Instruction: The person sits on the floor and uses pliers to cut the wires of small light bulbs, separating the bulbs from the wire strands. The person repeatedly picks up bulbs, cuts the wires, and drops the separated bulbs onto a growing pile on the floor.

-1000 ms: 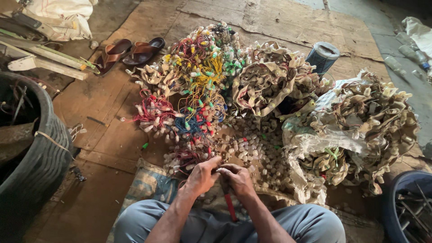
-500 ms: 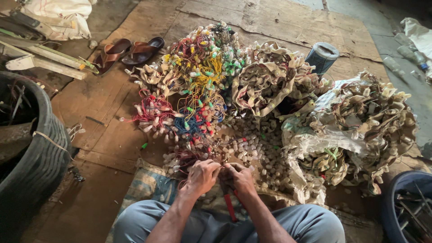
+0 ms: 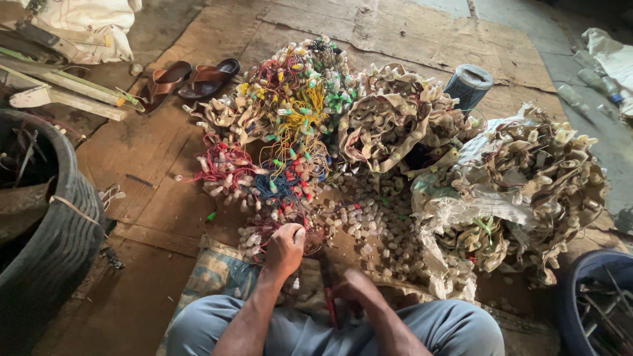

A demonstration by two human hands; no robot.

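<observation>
My left hand is closed on a tangle of red wires with small bulb sockets at the near edge of a big pile of coloured wire strings. Lower down, close to my lap, my right hand rests over a red-handled tool; whether its fingers grip the tool is not clear. Loose pale sockets lie scattered just beyond both hands. I sit cross-legged in grey trousers on a patterned sack.
Beige wire bundles and a torn sack of more bundles lie at the right. A tyre stands at the left, a blue tub at the lower right. Brown sandals and a blue-grey can sit farther off on cardboard.
My hands have come apart. The left hand reached forward into the red wires while the right hand dropped back toward my lap by the red-handled tool.
</observation>
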